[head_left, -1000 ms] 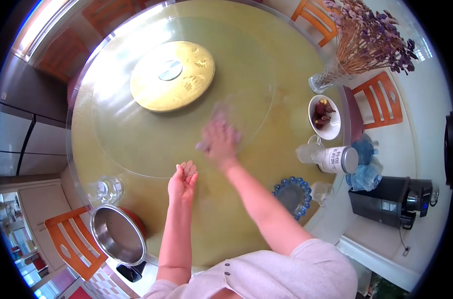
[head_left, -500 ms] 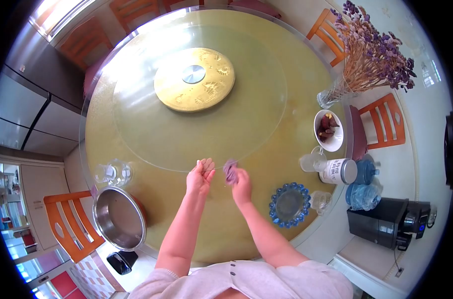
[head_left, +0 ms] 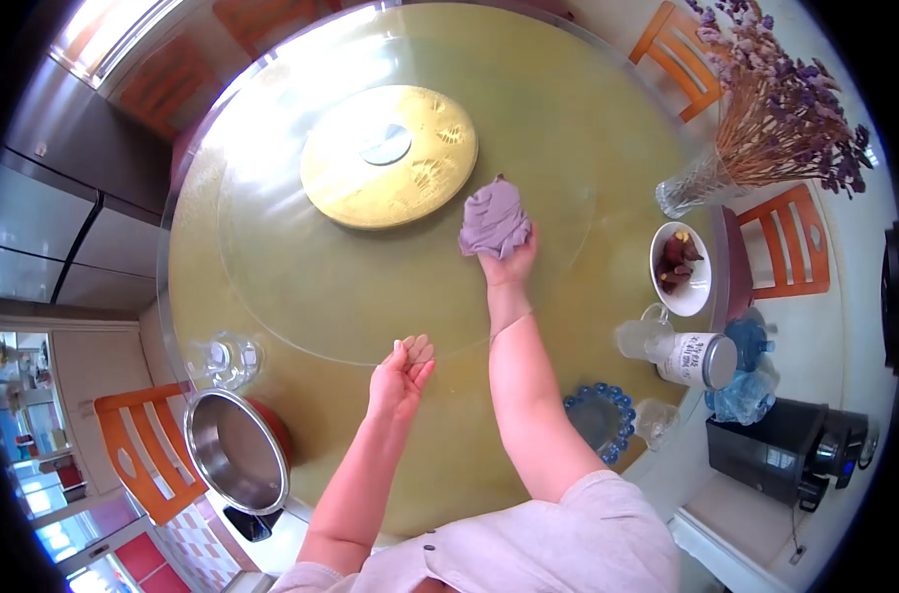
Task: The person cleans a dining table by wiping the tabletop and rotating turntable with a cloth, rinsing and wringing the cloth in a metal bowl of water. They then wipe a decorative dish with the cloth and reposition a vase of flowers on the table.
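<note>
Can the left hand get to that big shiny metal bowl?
Probably yes. The left hand looks near enough to swing over to the round silver metal bowl, and I see only bare yellow-green tabletop between them. The bowl's open top looks uncovered, too.

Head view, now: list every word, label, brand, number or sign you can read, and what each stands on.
No text can be quoted with confidence.
Jar: dark characters on a white label, too small and blurred.
Refrigerator: a small pale mark, unreadable.
Black countertop appliance: a small bluish light, no readable text.
</note>
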